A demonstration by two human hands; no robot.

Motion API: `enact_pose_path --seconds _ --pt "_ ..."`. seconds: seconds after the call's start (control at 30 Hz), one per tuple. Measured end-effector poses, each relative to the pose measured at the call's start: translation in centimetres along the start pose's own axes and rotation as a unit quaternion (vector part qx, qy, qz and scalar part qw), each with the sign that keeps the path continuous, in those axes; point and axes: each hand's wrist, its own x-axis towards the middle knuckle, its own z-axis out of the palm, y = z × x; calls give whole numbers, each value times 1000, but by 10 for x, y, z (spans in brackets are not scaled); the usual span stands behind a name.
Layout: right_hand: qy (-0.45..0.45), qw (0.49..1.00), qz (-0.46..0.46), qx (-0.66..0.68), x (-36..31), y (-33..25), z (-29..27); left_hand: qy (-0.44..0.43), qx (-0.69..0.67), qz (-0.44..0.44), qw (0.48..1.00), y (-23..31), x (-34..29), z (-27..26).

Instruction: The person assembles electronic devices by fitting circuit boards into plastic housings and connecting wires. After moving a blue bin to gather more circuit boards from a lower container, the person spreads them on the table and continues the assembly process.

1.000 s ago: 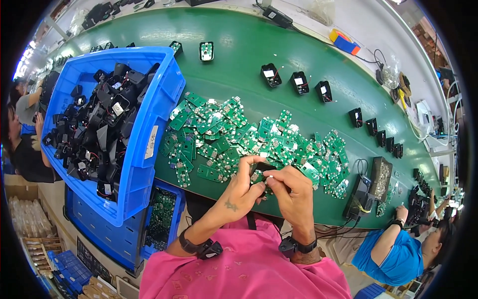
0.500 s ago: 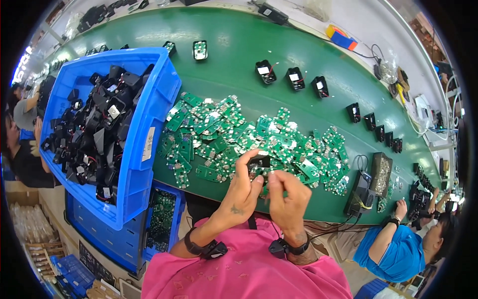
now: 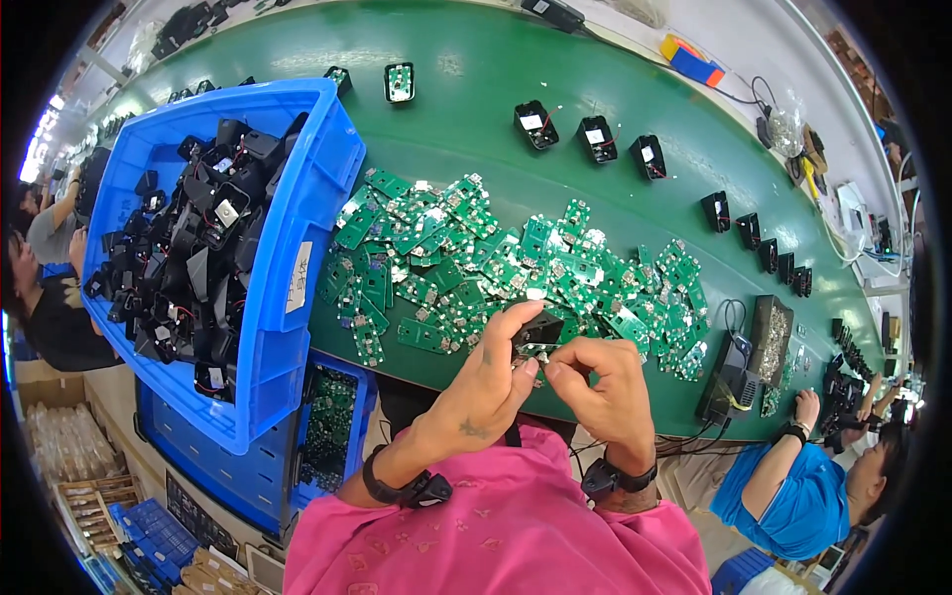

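My left hand (image 3: 486, 377) is closed around a small black plastic housing (image 3: 540, 329), thumb below and index finger along its upper side. At the housing's near edge shows a green circuit board (image 3: 536, 349) with pale parts. My right hand (image 3: 602, 387) is pinched, thumb against index finger, right beside that board; whatever lies between those fingertips is too small to make out. Just beyond both hands spreads a loose heap of green circuit boards (image 3: 446, 238) on the green table (image 3: 436, 129).
A blue crate (image 3: 332, 129) full of black housings (image 3: 198, 268) stands at the left. Farther off sit three open housings, one marked by its white label (image 3: 598, 139), and a housing with a board (image 3: 400, 83). At right are a black power box (image 3: 729, 377) and a person in blue (image 3: 783, 496).
My right hand has shifted right and lower, its fingertips now beside the board. The housing in my left hand is tilted differently, and the whole view has moved slightly.
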Motion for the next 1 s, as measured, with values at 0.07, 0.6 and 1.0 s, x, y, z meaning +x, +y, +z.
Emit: enact_pose_path --seconds 0.07,0.6,1.0 --pt "4 1000 -17 5 -1 4 2 3 4 2 1000 -1 -1 2" --pt "-81 944 205 246 -4 2 1 31 119 131 984 -9 0 6" --pt "161 986 18 39 -3 10 30 132 -242 -98 956 -13 -2 6"
